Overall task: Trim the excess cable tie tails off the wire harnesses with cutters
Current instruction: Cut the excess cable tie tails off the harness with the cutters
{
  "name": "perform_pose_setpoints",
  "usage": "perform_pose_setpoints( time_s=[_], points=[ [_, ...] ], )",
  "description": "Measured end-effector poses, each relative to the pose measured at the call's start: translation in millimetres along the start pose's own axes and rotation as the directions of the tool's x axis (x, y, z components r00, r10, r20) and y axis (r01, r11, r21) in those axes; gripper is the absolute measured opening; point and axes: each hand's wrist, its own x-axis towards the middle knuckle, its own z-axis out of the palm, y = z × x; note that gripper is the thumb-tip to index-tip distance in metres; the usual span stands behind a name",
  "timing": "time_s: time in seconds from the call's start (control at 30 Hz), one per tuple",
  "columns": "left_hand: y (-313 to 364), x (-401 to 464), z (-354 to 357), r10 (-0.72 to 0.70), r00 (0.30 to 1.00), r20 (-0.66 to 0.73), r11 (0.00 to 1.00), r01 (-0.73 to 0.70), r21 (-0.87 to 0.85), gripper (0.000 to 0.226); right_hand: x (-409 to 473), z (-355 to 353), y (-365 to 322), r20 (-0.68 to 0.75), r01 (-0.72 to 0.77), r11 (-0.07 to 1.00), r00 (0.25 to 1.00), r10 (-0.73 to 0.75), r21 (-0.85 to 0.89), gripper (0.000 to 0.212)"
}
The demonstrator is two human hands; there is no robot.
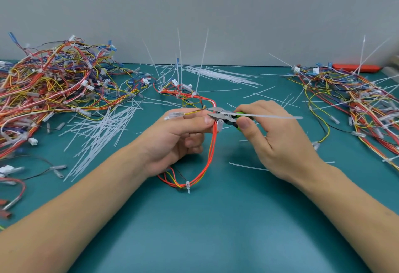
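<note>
My left hand (177, 136) pinches a wire harness (210, 149) of red, orange and yellow wires above the table's middle. My right hand (278, 141) grips green-handled cutters (226, 117), whose metal jaws stand apart around the wires at a cable tie. That tie's long white tail (274, 116) sticks out to the right over my right fingers. Lower on the same harness sits another tie (188, 185) with a short stub. The harness's far end (183, 91) lies on the mat with several long tails standing up.
A large heap of harnesses (49, 87) fills the left of the teal mat (216, 229). Another heap (356, 104) lies at the right. Cut white tails (103, 130) are scattered left of my hands and at the back (220, 75). A red flat object (356, 68) lies far right.
</note>
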Motion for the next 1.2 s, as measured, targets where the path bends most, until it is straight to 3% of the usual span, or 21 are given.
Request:
perform_pose_setpoints(
  time_s=[0.07,0.23,0.33,0.57,0.7,0.87,1.03,1.2],
  points=[
    [0,0,-1,-0.001,1.000,0.008,1.000,0.001,-0.020,0.006,1,0,-3,-0.023,-0.016,0.999,1.000,0.017,0.034,0.040],
    [-1,1,2,-0.002,1.000,0.012,1.000,0.002,-0.009,0.017,-1,3,-5,-0.038,-0.099,0.994,0.994,0.101,0.044,0.046],
    [-1,0,2,-0.015,1.000,-0.009,1.000,0.015,-0.017,0.013,-3,5,-4,-0.033,-0.127,0.990,0.991,0.129,0.059,0.051],
    [-1,2,1,-0.017,1.000,-0.008,1.000,0.017,-0.018,0.009,-3,11,-1,0.017,-0.107,0.987,0.994,0.106,0.117,0.050],
    [-3,2,0,-0.029,1.000,0.007,0.998,0.029,-0.054,0.026,-3,10,-2,0.041,-0.120,0.984,0.992,0.115,0.129,0.049],
    [-2,2,1,-0.020,1.000,0.004,0.999,0.021,-0.043,0.025,-4,9,-3,0.045,-0.107,0.987,0.994,0.102,0.122,0.045],
    [-3,2,0,-0.022,1.000,-0.016,0.998,0.021,-0.059,0.005,-3,5,-5,0.016,-0.171,0.976,0.985,0.171,0.135,0.061],
    [-4,2,2,-0.041,0.999,-0.018,0.998,0.040,-0.049,0.021,-4,1,-6,-0.011,-0.197,0.974,0.980,0.199,0.114,0.064]
  ],
)
